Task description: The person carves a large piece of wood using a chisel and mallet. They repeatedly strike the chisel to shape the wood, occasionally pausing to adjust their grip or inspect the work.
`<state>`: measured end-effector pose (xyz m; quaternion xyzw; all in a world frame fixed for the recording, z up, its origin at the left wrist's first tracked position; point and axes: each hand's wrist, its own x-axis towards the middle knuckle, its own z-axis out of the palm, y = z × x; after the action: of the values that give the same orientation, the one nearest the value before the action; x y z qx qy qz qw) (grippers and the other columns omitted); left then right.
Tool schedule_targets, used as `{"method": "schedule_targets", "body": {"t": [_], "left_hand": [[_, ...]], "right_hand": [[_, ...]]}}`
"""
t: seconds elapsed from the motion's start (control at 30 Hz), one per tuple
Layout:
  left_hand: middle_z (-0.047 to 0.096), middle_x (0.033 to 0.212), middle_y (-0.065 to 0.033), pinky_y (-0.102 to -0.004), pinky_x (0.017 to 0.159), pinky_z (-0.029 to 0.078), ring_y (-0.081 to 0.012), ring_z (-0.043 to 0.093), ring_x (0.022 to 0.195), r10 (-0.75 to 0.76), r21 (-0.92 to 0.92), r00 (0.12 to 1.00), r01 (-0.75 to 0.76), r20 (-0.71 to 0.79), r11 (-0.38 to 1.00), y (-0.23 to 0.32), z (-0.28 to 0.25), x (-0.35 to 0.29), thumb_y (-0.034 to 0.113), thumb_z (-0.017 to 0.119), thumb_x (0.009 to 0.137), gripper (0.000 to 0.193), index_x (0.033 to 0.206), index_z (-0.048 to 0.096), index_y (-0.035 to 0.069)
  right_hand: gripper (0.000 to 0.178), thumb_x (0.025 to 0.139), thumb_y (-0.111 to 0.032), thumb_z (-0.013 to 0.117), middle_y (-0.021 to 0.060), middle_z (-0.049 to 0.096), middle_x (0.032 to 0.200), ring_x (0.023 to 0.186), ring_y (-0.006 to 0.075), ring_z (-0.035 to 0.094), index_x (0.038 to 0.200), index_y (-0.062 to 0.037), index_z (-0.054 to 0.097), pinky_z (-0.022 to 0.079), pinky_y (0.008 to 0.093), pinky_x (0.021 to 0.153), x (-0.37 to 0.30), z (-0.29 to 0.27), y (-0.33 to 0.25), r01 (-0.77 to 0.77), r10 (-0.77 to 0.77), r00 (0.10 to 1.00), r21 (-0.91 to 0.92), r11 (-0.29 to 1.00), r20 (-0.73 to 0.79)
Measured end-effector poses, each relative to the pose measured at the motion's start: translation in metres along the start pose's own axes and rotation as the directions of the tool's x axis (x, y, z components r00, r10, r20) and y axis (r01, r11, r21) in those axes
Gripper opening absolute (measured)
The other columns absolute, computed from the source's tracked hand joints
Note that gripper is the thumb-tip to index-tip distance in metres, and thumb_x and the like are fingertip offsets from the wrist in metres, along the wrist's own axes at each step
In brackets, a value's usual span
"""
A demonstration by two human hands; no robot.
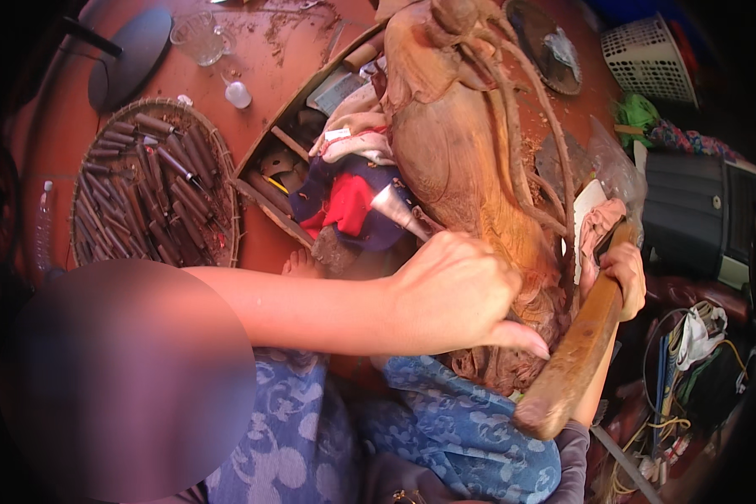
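A large brown wood carving (454, 160), with draped forms and thin curved branches, lies in front of me. My left hand (458, 290) is closed in a fist over its near left side, thumb stretched toward the right. From the far side of that fist juts a silvery flared end that looks like a chisel (401, 212); its handle is hidden in my fingers. My right hand (626, 277) grips a wooden mallet (575, 357) by its narrower far end. The mallet's thick end slants toward me, near my left thumb and over the carving's near right edge.
A round woven basket (237, 197) at the left holds many brown wooden-handled tools. Beside the carving, an open wooden box (265, 155) contains dark and red cloth (351, 202). A glass mug (200, 38) stands far left. Right are a black case (689, 202) and white plastic basket (647, 59).
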<state>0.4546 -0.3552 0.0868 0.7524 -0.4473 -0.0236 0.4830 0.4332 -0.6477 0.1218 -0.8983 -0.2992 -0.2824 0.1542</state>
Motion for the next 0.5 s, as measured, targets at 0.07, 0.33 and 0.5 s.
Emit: {"method": "schedule_targets", "body": {"t": [0.07,0.33,0.5], "left_hand": [[0.063,0.07,-0.0142,-0.0445,0.065,0.051,-0.0354,0.065,0.071,-0.155,-0.032,0.961,0.166,0.23,0.986,0.004,-0.003,-0.004,0.047,0.067,0.088,0.049,0.078,0.061,0.0],[0.066,0.087,-0.0254,-0.0526,0.076,0.049,-0.0446,0.064,0.088,-0.253,0.098,0.812,0.238,0.525,0.966,0.016,-0.06,-0.025,0.036,0.058,0.097,0.039,0.109,0.06,0.0],[0.065,0.084,-0.0277,-0.0525,0.075,0.048,-0.0452,0.064,0.088,-0.13,0.137,0.785,0.058,0.605,0.989,0.049,-0.081,-0.013,0.036,0.057,0.097,0.04,0.109,0.059,-0.002]], "right_hand": [[0.031,0.075,-0.009,0.082,0.0114,0.057,0.068,0.06,0.0197,0.056,0.081,0.0,0.053,0.049,0.0296,0.061,-0.012,-0.032,-0.018,-0.208,0.216,0.974,-0.106,0.972,0.068],[0.046,0.082,-0.017,0.078,-0.0013,0.053,0.085,0.074,0.0061,0.049,0.118,-0.002,0.053,0.039,0.0175,0.068,0.0,-0.153,-0.116,-0.831,0.872,0.471,0.397,0.39,0.13],[0.061,0.09,-0.013,0.071,0.0025,0.043,0.08,0.061,0.0114,0.054,0.132,0.001,0.029,0.046,0.0191,0.05,0.022,-0.256,-0.176,-0.184,0.704,0.71,0.973,0.141,0.033]]}}
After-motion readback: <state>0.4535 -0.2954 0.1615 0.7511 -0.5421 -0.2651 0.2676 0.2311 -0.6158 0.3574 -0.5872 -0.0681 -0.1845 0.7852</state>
